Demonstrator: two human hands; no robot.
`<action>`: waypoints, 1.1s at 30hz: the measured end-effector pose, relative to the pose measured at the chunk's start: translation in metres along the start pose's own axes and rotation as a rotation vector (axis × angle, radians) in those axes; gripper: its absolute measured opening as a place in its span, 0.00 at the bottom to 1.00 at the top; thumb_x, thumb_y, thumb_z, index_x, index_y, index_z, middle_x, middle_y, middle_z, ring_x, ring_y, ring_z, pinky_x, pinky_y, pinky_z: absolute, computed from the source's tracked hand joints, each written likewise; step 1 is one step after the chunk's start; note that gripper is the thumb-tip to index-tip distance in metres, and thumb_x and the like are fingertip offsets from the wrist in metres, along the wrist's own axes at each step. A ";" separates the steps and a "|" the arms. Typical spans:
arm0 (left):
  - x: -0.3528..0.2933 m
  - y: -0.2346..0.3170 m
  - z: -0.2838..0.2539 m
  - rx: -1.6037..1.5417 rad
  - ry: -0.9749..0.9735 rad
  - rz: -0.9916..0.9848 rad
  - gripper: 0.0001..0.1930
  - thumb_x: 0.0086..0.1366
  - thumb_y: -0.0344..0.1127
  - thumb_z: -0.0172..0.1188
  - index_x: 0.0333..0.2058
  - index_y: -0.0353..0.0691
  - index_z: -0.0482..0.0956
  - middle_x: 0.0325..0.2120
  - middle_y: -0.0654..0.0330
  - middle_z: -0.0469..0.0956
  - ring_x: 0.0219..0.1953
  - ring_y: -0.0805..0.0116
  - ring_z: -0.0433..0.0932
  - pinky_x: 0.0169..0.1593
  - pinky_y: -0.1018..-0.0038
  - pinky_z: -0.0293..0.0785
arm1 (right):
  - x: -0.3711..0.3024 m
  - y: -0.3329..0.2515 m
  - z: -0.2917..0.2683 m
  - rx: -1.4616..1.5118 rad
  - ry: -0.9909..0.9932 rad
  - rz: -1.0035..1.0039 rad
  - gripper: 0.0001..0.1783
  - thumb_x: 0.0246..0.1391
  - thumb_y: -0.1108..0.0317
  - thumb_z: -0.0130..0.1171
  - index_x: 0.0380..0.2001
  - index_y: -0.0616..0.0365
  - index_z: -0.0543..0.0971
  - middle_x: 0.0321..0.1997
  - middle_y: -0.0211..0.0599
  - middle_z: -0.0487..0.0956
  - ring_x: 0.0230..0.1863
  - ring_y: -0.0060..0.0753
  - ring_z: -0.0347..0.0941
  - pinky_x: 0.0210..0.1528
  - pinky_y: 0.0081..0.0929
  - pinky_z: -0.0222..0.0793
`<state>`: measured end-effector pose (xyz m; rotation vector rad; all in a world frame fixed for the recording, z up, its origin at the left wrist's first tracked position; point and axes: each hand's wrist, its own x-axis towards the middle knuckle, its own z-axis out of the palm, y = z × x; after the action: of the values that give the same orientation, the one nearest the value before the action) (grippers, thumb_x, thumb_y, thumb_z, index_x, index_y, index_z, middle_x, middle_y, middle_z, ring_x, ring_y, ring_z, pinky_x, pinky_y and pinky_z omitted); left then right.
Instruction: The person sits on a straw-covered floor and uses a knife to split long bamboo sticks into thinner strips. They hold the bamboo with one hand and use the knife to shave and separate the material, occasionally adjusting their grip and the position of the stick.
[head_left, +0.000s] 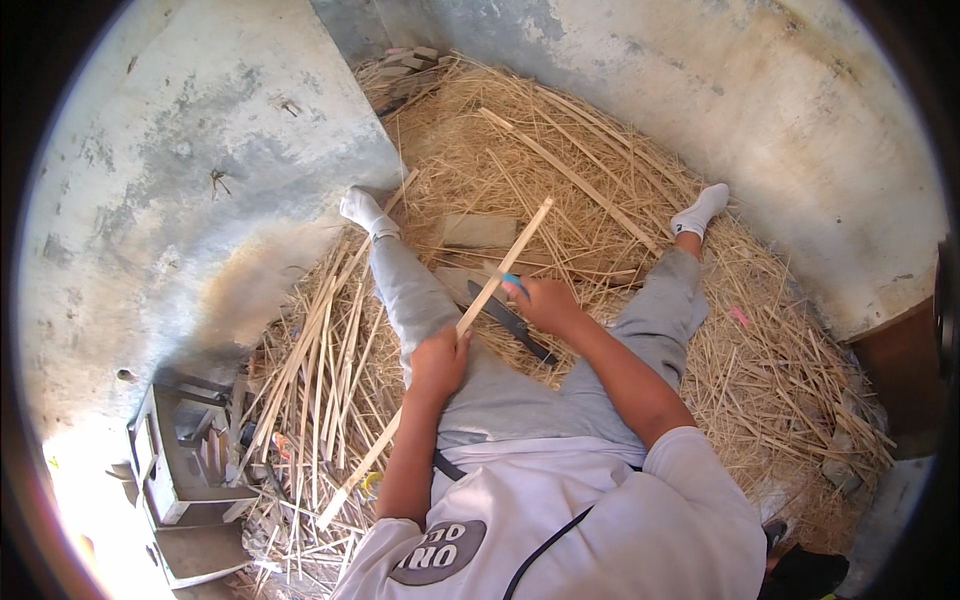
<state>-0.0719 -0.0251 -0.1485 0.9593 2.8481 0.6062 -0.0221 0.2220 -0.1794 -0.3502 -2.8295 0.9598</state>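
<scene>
My left hand (438,362) is closed round a long, pale strip of split wood or bamboo (517,243). The strip slants from beside my left forearm up to a point between my legs. My right hand (550,305) is closed on a small blue-handled tool (513,285) set against the strip, above my left hand. Its working edge is too small to make out. Under the strip, between my thighs, lies a knife with a broad dark blade (507,320) and a dark handle. A flat wooden board (465,285) shows beyond it.
Straw-like shavings (460,150) cover the floor between my outstretched legs. Long strips (325,350) are piled at my left, and another long strip (570,170) lies ahead. Stained walls (200,180) stand close around. A grey box-like frame (185,450) is at the lower left.
</scene>
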 end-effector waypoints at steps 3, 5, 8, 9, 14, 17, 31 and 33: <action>0.001 0.002 0.001 0.024 -0.023 -0.007 0.20 0.75 0.49 0.47 0.36 0.36 0.75 0.27 0.41 0.81 0.33 0.36 0.80 0.39 0.47 0.73 | -0.006 -0.017 0.009 -0.075 -0.028 -0.108 0.39 0.69 0.34 0.36 0.39 0.60 0.82 0.25 0.53 0.81 0.30 0.56 0.80 0.35 0.50 0.74; 0.001 0.005 -0.002 0.025 -0.070 -0.024 0.21 0.77 0.49 0.44 0.37 0.36 0.75 0.29 0.40 0.81 0.35 0.36 0.79 0.41 0.46 0.73 | -0.009 -0.022 0.010 -0.068 -0.020 -0.132 0.39 0.69 0.34 0.36 0.38 0.60 0.83 0.24 0.52 0.81 0.29 0.57 0.80 0.34 0.51 0.75; 0.004 0.005 -0.007 -0.004 -0.150 -0.036 0.21 0.77 0.48 0.43 0.38 0.36 0.76 0.31 0.39 0.81 0.36 0.35 0.79 0.43 0.45 0.73 | -0.008 -0.022 0.006 -0.068 -0.020 -0.136 0.39 0.69 0.34 0.36 0.37 0.61 0.82 0.23 0.51 0.80 0.28 0.57 0.79 0.34 0.52 0.74; 0.004 0.006 -0.009 -0.006 -0.165 -0.031 0.21 0.77 0.48 0.43 0.38 0.36 0.76 0.31 0.38 0.81 0.36 0.35 0.79 0.43 0.45 0.73 | -0.009 -0.020 0.005 -0.077 -0.030 -0.138 0.39 0.69 0.34 0.36 0.36 0.61 0.82 0.24 0.52 0.80 0.28 0.58 0.79 0.33 0.51 0.74; 0.006 0.001 -0.011 -0.070 -0.227 0.012 0.24 0.77 0.49 0.42 0.36 0.33 0.77 0.30 0.36 0.81 0.37 0.34 0.80 0.44 0.45 0.74 | 0.001 -0.003 -0.003 -0.009 0.041 0.094 0.42 0.69 0.33 0.34 0.35 0.62 0.82 0.27 0.55 0.81 0.33 0.58 0.80 0.38 0.52 0.73; 0.000 0.008 -0.017 0.052 -0.288 0.037 0.24 0.77 0.49 0.42 0.36 0.33 0.77 0.31 0.37 0.81 0.37 0.34 0.80 0.44 0.45 0.74 | 0.012 0.042 -0.022 0.006 0.106 0.332 0.43 0.69 0.33 0.33 0.34 0.62 0.82 0.29 0.56 0.81 0.35 0.57 0.80 0.41 0.52 0.72; 0.008 0.003 -0.004 0.033 -0.241 0.014 0.25 0.77 0.50 0.41 0.35 0.35 0.80 0.31 0.38 0.81 0.38 0.36 0.80 0.45 0.46 0.73 | -0.002 0.004 0.017 0.054 -0.053 0.101 0.41 0.69 0.34 0.34 0.36 0.61 0.82 0.34 0.60 0.81 0.39 0.63 0.79 0.43 0.54 0.74; 0.010 0.001 -0.004 -0.017 -0.212 -0.019 0.25 0.77 0.50 0.41 0.35 0.35 0.80 0.32 0.38 0.81 0.39 0.35 0.79 0.45 0.46 0.72 | -0.005 -0.023 0.022 -0.013 -0.156 0.048 0.41 0.69 0.34 0.32 0.37 0.61 0.82 0.34 0.60 0.81 0.39 0.63 0.79 0.43 0.54 0.74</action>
<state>-0.0797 -0.0199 -0.1437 0.9320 2.6581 0.4935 -0.0261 0.1896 -0.1830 -0.3613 -2.9814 1.0213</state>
